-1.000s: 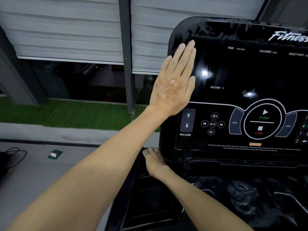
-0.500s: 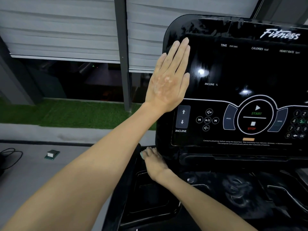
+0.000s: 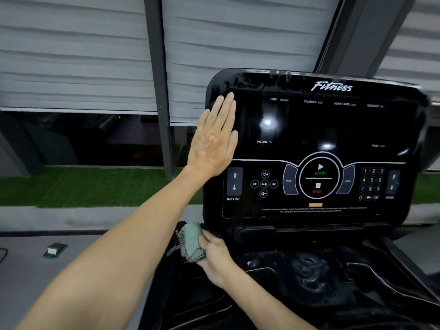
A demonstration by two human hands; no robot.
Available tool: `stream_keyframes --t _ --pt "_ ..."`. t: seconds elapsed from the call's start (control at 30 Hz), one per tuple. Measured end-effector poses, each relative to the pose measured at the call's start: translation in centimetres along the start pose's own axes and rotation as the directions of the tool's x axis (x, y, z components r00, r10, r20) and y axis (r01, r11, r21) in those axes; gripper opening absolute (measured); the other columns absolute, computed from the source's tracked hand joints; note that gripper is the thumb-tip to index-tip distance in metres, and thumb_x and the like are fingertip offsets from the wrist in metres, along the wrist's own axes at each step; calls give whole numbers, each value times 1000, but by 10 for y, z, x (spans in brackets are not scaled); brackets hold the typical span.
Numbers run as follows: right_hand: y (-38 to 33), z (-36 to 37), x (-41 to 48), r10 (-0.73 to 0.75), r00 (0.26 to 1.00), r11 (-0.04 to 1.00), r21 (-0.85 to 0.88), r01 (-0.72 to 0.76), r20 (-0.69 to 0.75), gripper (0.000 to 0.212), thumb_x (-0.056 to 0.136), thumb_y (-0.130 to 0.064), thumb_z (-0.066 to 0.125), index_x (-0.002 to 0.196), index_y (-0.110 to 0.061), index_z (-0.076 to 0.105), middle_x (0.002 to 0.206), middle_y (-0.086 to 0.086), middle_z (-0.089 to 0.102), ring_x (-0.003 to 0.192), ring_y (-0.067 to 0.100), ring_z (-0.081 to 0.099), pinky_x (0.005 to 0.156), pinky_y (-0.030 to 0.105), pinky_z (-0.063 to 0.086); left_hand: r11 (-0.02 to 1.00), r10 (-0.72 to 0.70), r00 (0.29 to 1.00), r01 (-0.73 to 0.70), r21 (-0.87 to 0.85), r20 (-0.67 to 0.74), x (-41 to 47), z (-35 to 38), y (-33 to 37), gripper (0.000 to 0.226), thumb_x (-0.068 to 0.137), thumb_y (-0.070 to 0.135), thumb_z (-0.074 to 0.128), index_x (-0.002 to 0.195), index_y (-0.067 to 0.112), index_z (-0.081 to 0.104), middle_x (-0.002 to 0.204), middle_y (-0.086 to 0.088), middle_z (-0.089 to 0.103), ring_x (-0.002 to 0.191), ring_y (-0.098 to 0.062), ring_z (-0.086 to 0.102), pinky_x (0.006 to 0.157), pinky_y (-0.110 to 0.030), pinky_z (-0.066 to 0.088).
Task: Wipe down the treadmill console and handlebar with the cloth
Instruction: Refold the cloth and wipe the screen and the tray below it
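Observation:
The black treadmill console (image 3: 333, 129) stands upright ahead, with a dark screen and lit START and STOP buttons. My left hand (image 3: 214, 141) lies flat on its upper left edge, fingers straight and together, holding nothing. Below the console's lower left corner my right hand (image 3: 215, 258) grips a bunched green cloth (image 3: 191, 241) against the left end of the black tray (image 3: 309, 270). No handlebar shows in this view.
A grey pillar (image 3: 158, 91) and slatted shutters stand behind the console. A strip of green turf (image 3: 83, 186) runs along the wall. A small green and white block (image 3: 55, 250) lies on the grey floor at left.
The view has tilted up and shifted left, so the whole console shows. The green cloth in my right hand has come out from under the console corner into view. My left hand stays put.

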State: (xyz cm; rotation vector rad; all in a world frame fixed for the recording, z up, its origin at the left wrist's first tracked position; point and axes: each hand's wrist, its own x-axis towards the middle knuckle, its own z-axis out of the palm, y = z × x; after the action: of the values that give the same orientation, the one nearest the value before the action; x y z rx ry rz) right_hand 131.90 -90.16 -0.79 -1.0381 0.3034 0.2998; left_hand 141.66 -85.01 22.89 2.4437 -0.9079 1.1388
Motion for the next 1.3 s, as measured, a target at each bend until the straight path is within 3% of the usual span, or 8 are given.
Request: stream_keyframes --t 0.1,0.4,0.6,0.83,0.97,1.1,1.2,1.3 --pt "4 -2 -16 52 998 994 95 -54 21 29 94 -6 52 120 -3 65 128 22 60 122 39 55 99 49 46 1000 1 999 -1 -3 50 0 -6 1 58 103 26 30 154 2 17 164 -12 13 152 -25 9 122 -39 9" --pt "-91 41 -136 18 973 967 243 -75 230 38 91 -1 43 125 3 60 127 22 60 114 34 60 97 46 49 947 70 990 -27 -320 125 -5 -47 18 53 103 27 28 151 3 31 161 -9 26 150 -18 19 123 -30 9" --pt "-185 25 -192 -220 958 972 120 200 182 65 75 14 33 136 -2 48 136 21 54 124 35 53 103 44 46 667 49 922 256 -700 384 -4 -94 40 27 99 10 51 111 20 72 94 11 75 92 -9 70 92 -30 53" --pt "-221 -27 -223 -327 908 945 112 308 263 59 85 12 39 142 -4 42 142 22 46 132 37 44 105 45 43 658 360 821 112 -744 442 -8 -94 64 41 84 -3 69 113 25 73 117 11 65 107 -14 61 95 -25 49" --pt "-227 -49 -232 -299 923 952 8 306 243 56 84 -12 65 137 -11 51 138 19 53 121 32 54 97 45 47 663 241 882 155 -733 405 -13 -85 94 21 84 13 76 100 28 75 99 9 68 86 -13 61 78 -18 48" --pt "-226 -64 -238 -223 957 971 -50 235 184 41 91 -34 56 126 -13 61 129 18 60 111 32 62 85 38 53 645 10 913 307 -700 409 -25 -77 128 9 91 17 66 86 23 71 88 8 70 83 -7 64 79 -20 49" --pt "-222 -74 -240 -131 976 981 -118 153 176 47 96 -45 41 127 -14 59 122 16 64 94 27 64 81 35 52 497 -222 819 561 -662 528 -36 -67 144 11 96 26 58 89 22 65 76 4 71 70 -23 62 80 -37 55" --pt "-213 -83 -239 -75 981 972 -206 112 179 52 93 -52 44 128 -16 59 121 13 65 96 25 63 83 38 48 339 -376 680 733 -589 630 -45 -65 158 16 97 29 57 90 20 68 74 -4 69 62 -15 54 66 -28 46"
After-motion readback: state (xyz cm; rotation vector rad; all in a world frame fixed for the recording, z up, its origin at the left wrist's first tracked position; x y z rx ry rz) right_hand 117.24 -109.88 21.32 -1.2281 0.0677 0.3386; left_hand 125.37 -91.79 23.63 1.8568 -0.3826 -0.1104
